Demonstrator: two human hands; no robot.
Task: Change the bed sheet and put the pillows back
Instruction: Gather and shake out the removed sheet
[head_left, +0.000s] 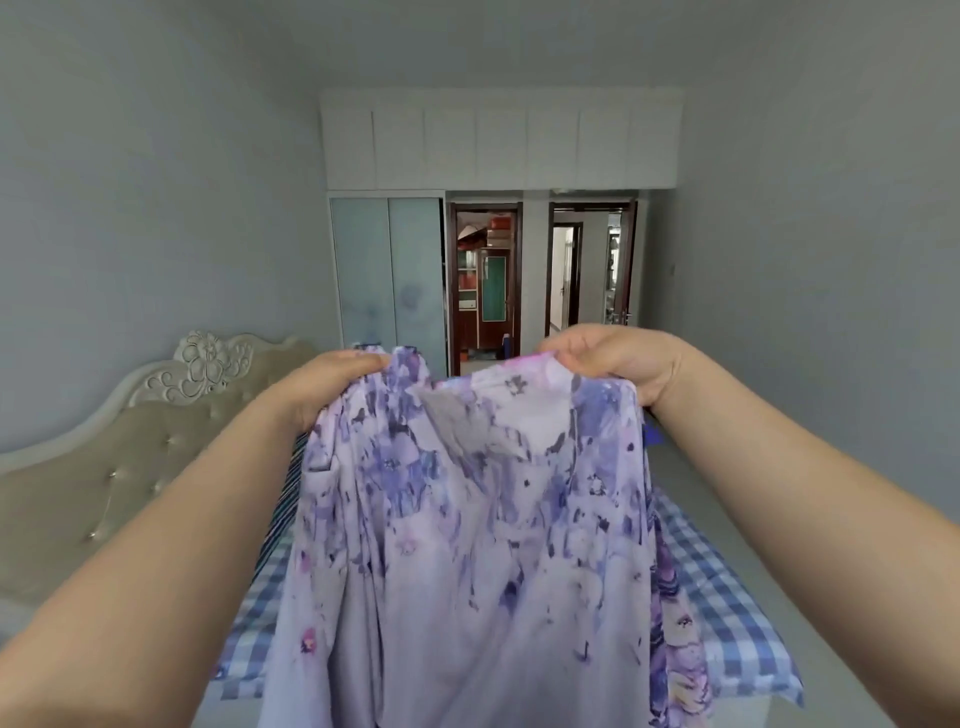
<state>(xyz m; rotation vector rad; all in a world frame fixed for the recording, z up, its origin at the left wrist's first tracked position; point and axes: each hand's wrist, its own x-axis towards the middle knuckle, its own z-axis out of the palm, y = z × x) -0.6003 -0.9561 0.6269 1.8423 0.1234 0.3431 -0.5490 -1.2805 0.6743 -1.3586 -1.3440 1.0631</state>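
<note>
My left hand (332, 387) and right hand (615, 364) each grip the top edge of the purple floral sheet (467, 545), holding it up above the blue-checked bed (727, 613); tufted headboard (130, 457) at left.

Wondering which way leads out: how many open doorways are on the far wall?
2: left doorway beside the wardrobe, right doorway nearer the right wall. The sheet hides nothing up there.

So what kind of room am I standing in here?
Most likely a home bedroom: a bed with a tufted headboard, a blue checked sheet on it, and a sliding-door wardrobe at the far wall.
</note>
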